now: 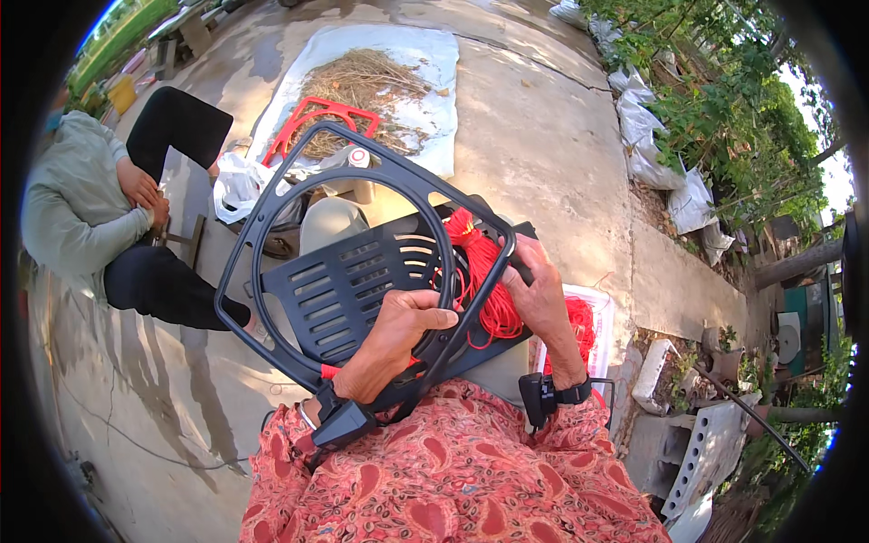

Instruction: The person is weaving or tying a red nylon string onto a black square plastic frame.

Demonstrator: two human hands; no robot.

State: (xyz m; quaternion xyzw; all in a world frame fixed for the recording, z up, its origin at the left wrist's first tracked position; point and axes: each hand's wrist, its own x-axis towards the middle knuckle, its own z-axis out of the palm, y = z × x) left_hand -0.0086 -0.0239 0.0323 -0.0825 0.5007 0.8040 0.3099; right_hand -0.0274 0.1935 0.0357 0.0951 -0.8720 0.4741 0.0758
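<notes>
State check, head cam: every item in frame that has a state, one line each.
black plastic frame: held tilted over the lap, both hands on it
red cord: bundled, wrapped at the frame's right edge
left hand: closed on the frame's lower bar
right hand: gripping cord and frame edge
red frame: lying on the ground
white sheet: spread flat, dry straw piled on it

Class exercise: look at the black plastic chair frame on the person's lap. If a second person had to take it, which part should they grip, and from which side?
Probably the bare curved rim at the far top of the black chair frame, approached from the far side. That bar is thin, rounded and free of the red cord. The near end is taken: the left hand grips the lower bar, and the right hand holds the cord-wound edge.
</notes>
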